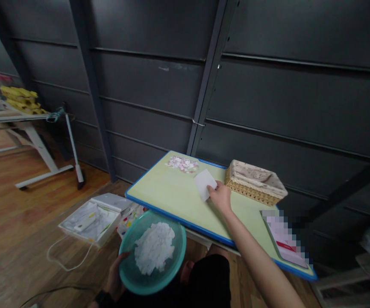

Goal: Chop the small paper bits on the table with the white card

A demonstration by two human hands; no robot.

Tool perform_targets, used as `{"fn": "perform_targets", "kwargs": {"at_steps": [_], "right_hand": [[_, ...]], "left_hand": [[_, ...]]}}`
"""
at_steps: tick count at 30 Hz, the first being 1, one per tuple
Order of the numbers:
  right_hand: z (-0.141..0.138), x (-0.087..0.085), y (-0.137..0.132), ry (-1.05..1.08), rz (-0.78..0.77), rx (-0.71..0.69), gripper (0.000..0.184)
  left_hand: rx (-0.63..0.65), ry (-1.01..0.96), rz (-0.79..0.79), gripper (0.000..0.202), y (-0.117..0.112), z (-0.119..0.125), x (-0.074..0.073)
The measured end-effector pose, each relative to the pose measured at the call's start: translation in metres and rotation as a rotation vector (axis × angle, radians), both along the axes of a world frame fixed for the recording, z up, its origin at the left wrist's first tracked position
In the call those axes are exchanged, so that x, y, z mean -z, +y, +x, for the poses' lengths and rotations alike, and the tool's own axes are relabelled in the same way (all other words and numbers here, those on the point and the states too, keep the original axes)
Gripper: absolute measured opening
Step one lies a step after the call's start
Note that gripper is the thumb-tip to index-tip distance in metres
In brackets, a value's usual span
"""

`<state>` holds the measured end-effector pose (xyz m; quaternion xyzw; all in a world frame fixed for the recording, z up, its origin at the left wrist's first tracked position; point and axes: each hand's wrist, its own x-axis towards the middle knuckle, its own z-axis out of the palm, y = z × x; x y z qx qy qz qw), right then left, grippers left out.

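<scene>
My right hand pinches a white square card by its near right edge, over the pale green table. At the lower left, my left hand grips the rim of a teal basin; part of the fingers is hidden by the basin. Inside the basin lies a heap of white paper-like pieces. Beyond the card, a scatter of small pink and white pieces rests near the table's far left corner.
A lined wicker basket stands at the table's back right, with a pink booklet-like item, partly pixelated, in front. Left on the floor sits an open white box with a cord. A dark panelled wall rises behind the table.
</scene>
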<state>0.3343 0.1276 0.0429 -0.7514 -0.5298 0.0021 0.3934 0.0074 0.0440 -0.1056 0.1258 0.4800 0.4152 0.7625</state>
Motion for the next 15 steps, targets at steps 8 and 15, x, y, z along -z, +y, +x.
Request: {"fn": "perform_targets", "kwargs": {"at_steps": [8, 15], "right_hand": [[0.003, -0.013, 0.013, -0.035, 0.107, 0.060, 0.039], [-0.021, -0.029, 0.071, -0.168, 0.081, 0.014, 0.045]], "left_hand": [[-0.135, -0.052, -0.065, 0.051, 0.002, 0.013, 0.004], [-0.070, -0.101, -0.114, 0.047, -0.001, 0.020, 0.011]]}}
